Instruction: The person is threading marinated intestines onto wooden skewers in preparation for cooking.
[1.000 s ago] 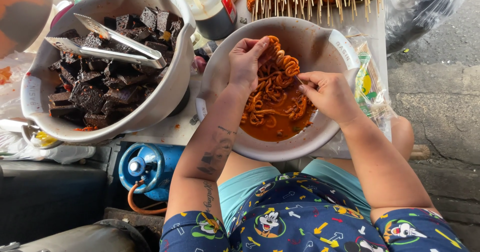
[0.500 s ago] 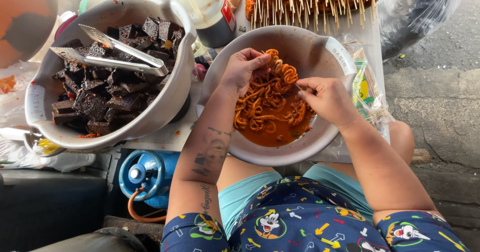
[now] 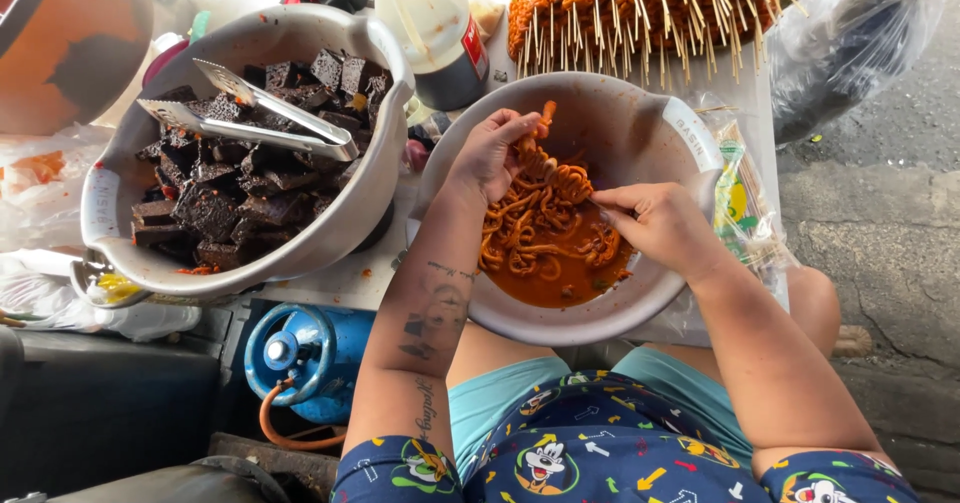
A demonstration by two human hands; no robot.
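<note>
Two hands work over a grey bowl: the left hand pinches orange coiled meat (sauce-coated), the right hand grips a thin skewer.

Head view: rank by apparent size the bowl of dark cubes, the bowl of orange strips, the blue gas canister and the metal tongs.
1-2. Bowl of dark cubes and bowl of orange strips: look alike, unranked.
3. Blue gas canister, partly hidden.
4. Metal tongs.

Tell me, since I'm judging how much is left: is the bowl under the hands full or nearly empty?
Partly full. The bowl shows bare grey wall above; orange strips in sauce cover only its bottom.
</note>
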